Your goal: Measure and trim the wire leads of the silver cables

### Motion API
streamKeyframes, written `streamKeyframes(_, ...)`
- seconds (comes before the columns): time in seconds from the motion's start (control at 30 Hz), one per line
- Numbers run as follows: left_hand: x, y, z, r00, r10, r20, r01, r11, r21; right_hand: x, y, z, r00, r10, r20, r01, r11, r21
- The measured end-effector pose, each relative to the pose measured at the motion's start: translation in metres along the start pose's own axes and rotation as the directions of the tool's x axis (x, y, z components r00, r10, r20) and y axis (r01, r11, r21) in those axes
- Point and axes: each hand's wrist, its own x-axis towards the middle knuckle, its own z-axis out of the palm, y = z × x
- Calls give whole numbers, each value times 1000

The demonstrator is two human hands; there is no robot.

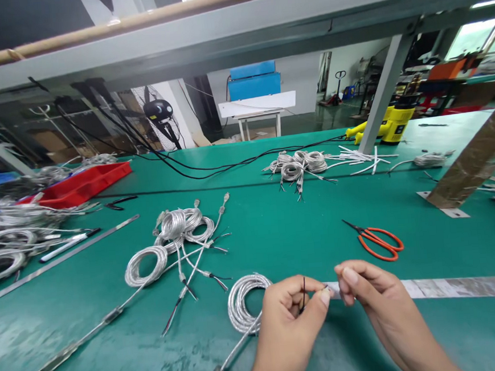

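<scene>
Black wire (304, 288) is jutting up from the left hand (289, 322), whose narrow grip is pinching it, probably for steadiness. The right hand (374, 296) is curling near it; I cannot tell whether it is holding anything. Left of the grip a coiled cable (236, 306) is lying; beyond, scissors (365, 232) are resting on the bench (241, 220), seemingly within reach.

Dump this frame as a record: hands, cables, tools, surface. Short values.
left_hand: hand with thumb and forefinger pinched; dark wire sticks up from its grip
right_hand: hand with fingers bent, beside the left one; whether it holds anything is unclear
nearest_coil: clear-jacketed cable coil, just left of left hand
other_cables: cable cluster farther left, stripped wire ends showing
scissors: orange-handled pair, beyond right hand
ruler: flat metal strip, partly behind right hand
surface: green tabletop
</scene>
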Motion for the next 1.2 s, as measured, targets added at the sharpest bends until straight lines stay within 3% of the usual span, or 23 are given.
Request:
streamKeyframes(0.17, 3, -2, -2, 999, -27, -26, 28, 999, 29, 7, -2, -9, 996, -51, -78, 44, 996, -81)
streamKeyframes(0.33, 2, -4, -3, 999, -22, -37, 25, 998, 63, 20, -7, -24, 962, -165, -220, 83, 937, -340)
streamKeyframes(0.47, 3, -6, -5, 998, -22, -62, 28, 995, 100, 20, -12, -26, 959, -241, -147, 145, 866, -478)
streamKeyframes(0.63, 4, -6, -6, 997, -62, -40, 65, 994, 90, 7, -9, -11, 984, -148, 100, 173, 923, -342)
streamKeyframes(0.73, 3, -6, -4, 998, -59, -33, 61, 994, 94, 2, -5, -4, 977, -112, 179, 154, 958, -243)
streamKeyframes(1.2, 4, -14, -2, 991, -133, -33, 135, 988, 72, 2, -6, 4, 990, -71, 119, 85, 989, -118)
